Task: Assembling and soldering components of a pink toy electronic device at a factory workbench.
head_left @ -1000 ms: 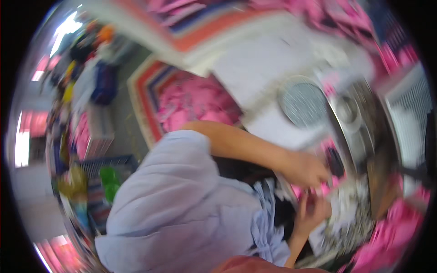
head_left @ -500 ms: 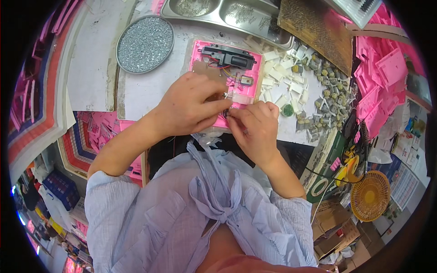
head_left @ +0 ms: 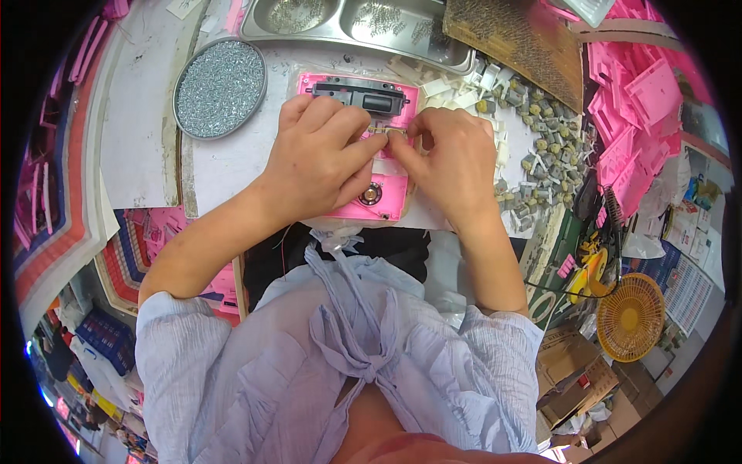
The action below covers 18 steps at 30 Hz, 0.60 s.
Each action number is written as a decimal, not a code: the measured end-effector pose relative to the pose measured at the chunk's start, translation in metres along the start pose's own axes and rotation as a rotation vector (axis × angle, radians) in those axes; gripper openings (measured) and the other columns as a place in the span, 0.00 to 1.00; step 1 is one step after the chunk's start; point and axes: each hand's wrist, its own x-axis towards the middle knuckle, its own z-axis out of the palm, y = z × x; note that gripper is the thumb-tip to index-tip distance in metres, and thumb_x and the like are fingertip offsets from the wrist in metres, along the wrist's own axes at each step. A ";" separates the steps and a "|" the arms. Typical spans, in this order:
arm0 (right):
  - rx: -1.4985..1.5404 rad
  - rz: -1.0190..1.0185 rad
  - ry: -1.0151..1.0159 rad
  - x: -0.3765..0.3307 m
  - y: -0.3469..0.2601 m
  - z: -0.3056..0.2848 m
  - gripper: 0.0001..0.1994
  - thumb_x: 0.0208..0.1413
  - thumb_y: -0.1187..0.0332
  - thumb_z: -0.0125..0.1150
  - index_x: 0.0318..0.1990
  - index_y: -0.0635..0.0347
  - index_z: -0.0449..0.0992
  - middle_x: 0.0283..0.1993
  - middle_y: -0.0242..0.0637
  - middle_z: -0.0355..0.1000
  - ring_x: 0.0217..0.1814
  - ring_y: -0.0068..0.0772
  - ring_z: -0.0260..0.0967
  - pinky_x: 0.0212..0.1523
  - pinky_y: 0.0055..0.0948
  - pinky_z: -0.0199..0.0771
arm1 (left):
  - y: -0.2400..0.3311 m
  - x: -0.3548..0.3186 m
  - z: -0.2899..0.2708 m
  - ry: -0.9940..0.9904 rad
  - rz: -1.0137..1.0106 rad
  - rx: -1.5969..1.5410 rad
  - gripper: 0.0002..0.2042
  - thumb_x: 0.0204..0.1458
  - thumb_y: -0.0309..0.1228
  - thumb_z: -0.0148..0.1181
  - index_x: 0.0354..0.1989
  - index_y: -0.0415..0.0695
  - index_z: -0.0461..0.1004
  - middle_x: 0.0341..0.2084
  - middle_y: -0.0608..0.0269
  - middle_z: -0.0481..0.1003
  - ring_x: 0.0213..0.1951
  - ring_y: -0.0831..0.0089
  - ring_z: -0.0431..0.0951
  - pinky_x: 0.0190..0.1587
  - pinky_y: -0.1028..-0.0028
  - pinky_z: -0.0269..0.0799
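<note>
A pink plastic shell lies flat in front of me. A black molded mechanism sits in its far part, and a round dark part with a metallic centre in its near part. My left hand reaches over the shell, fingers curled, its fingertips meeting at a small metal box-like part in the middle. From the other side my right hand closes thumb and index finger at that same part. The fingers hide most of it, and what the left fingertips hold is hidden.
A round tray of small screws stands at the left. Metal compartment trays and a brown board lie beyond the shell. White plastic pieces and motor-like parts are heaped at the right, beside stacked pink panels.
Both hands have moved from the shell's near part to the small metal part in its middle, uncovering the round dark part. The whole view has shifted slightly.
</note>
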 end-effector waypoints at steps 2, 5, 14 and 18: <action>-0.068 -0.048 0.026 0.002 -0.002 0.000 0.12 0.49 0.60 0.68 0.22 0.56 0.77 0.21 0.36 0.73 0.29 0.42 0.72 0.39 0.42 0.62 | -0.001 0.002 0.003 0.002 0.011 0.018 0.14 0.44 0.29 0.68 0.41 0.50 0.83 0.37 0.69 0.72 0.40 0.68 0.71 0.52 0.61 0.57; -0.082 -0.078 0.018 0.001 -0.001 0.000 0.11 0.49 0.61 0.67 0.22 0.57 0.77 0.21 0.39 0.74 0.28 0.43 0.73 0.38 0.43 0.64 | -0.002 0.004 0.005 0.015 0.024 0.033 0.14 0.44 0.29 0.68 0.41 0.50 0.83 0.37 0.69 0.73 0.40 0.68 0.71 0.53 0.60 0.56; -0.062 0.025 -0.088 0.003 -0.005 0.003 0.08 0.48 0.64 0.66 0.23 0.56 0.79 0.23 0.41 0.76 0.27 0.47 0.76 0.31 0.48 0.67 | -0.005 0.004 0.006 -0.024 0.058 0.048 0.12 0.43 0.31 0.68 0.39 0.48 0.82 0.38 0.68 0.73 0.42 0.67 0.73 0.55 0.60 0.56; -0.428 -0.227 -0.107 0.005 -0.024 0.002 0.05 0.47 0.65 0.67 0.23 0.52 0.80 0.28 0.36 0.79 0.32 0.41 0.79 0.31 0.45 0.66 | -0.003 0.006 0.009 -0.024 0.076 0.061 0.10 0.42 0.33 0.67 0.35 0.47 0.80 0.37 0.68 0.73 0.43 0.67 0.73 0.54 0.60 0.56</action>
